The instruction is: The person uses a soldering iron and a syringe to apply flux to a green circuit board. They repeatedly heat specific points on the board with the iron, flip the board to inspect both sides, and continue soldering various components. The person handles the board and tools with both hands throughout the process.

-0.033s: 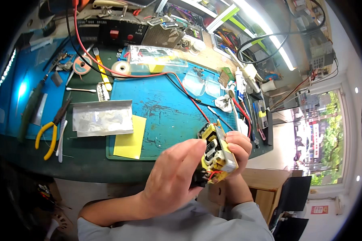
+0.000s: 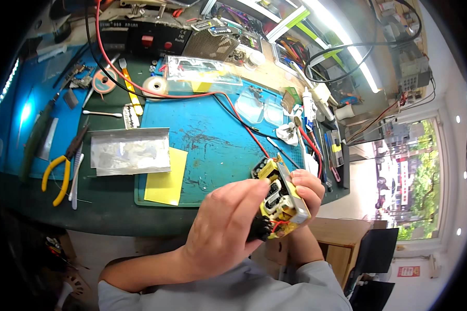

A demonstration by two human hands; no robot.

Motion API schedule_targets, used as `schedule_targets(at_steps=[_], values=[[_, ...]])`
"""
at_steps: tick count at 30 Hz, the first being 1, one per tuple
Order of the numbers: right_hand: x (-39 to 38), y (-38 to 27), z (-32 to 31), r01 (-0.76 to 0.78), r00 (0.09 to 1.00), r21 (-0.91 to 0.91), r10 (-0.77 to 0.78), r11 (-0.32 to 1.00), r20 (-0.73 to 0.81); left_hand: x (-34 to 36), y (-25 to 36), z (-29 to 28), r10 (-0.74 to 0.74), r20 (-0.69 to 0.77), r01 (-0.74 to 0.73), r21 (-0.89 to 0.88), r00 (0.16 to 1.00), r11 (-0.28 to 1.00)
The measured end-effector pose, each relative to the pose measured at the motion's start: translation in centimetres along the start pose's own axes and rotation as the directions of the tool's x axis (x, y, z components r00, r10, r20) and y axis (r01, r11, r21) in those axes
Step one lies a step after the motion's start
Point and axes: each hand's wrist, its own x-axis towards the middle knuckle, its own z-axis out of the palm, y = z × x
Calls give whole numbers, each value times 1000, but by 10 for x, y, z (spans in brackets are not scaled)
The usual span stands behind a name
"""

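Note:
Between my hands, above the near edge of the bench, is an open electronic module [image 2: 285,197] with yellow-wrapped parts, a silvery metal side and short red wires. My right hand [image 2: 306,189] is closed round its right side, fingers curled over the metal. My left hand [image 2: 218,228] is closed against the left side, fingertips at the module's inner parts; its thumb is hidden. A black part [image 2: 261,228] sits at the module's lower left. A long red lead [image 2: 249,133] runs down to the module's top.
The blue mat [image 2: 192,171] holds yellow sheets [image 2: 166,189] and clear containers [image 2: 250,109]. A metal tray [image 2: 129,147], yellow-handled pliers [image 2: 54,176], a swab [image 2: 101,114] and spools [image 2: 104,81] lie leftward. Tools [image 2: 332,153] crowd the right; a black powered box [image 2: 142,41] stands behind.
The module and the tips of my left fingers have shifted slightly right and down. The bench scene has moved a little leftward in the picture. My grip looks the same.

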Motion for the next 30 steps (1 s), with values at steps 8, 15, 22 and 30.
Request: schedule_targets(at_steps=[8,15,22,30], values=[[-16,0,6,-5,986,120,24,993,-163,-7,-4,18,77,14,-77,78,997,994],[-20,-3,-1,42,993,245,-13,969,-119,-21,0,29,185,24,-186,189,983,964],[-28,-6,-7,50,993,385,-6,922,-114,-26,4,33,244,13,-236,309,970,921],[-30,-2,-14,51,997,500,-14,864,-79,-27,6,39,247,7,-234,345,969,909]])
